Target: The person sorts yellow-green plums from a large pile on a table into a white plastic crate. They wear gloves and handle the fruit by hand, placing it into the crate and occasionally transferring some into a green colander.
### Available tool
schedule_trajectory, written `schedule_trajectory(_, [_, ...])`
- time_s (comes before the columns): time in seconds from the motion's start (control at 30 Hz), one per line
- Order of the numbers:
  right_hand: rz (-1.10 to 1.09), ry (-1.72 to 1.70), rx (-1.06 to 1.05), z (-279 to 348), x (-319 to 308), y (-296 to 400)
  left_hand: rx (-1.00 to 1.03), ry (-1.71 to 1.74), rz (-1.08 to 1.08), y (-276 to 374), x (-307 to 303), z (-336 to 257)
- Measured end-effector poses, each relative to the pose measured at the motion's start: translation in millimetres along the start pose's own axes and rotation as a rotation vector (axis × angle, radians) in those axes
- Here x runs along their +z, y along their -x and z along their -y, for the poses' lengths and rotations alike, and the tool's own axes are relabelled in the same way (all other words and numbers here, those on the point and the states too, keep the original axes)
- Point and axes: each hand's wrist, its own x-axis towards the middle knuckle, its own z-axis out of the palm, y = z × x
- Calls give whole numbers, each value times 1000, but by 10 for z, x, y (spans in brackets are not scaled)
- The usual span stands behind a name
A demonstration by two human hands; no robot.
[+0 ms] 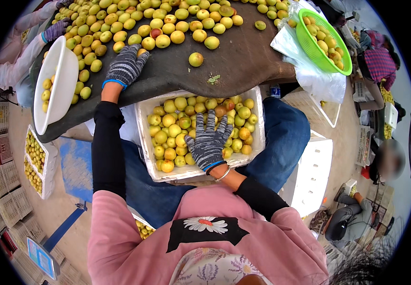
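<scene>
My left hand (125, 67), in a grey striped knit glove with a blue cuff, is on the dark cloth-covered table (241, 58). Its thumb and fingers are closed around a small yellow fruit (141, 52), which the glove partly hides. Between my knees stands a white foam box (200, 175) filled with round yellow-green fruit (171, 130), some with reddish or brown patches. Flat on top of that fruit lies my right hand (211, 140), gloved the same way, fingers spread. A single fruit (196, 59) sits apart near the table's front edge.
Many loose fruit (162, 26) cover the table's far side. A white basin (59, 85) tilts at the left edge; a green plastic basket (323, 44) of fruit stands right. Another person's gloved hand (55, 30) reaches in at upper left. A blue platform scale (73, 169) stands left.
</scene>
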Motion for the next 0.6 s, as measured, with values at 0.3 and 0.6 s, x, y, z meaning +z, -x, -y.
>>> schedule_trajectory(0.3, [-60, -256, -134, 1093, 343, -243, 31, -6, -39, -27, 40, 33])
schedule_trajectory(0.6, [-92, -57, -574, -138, -177, -41, 58, -36, -59, -13, 102, 171])
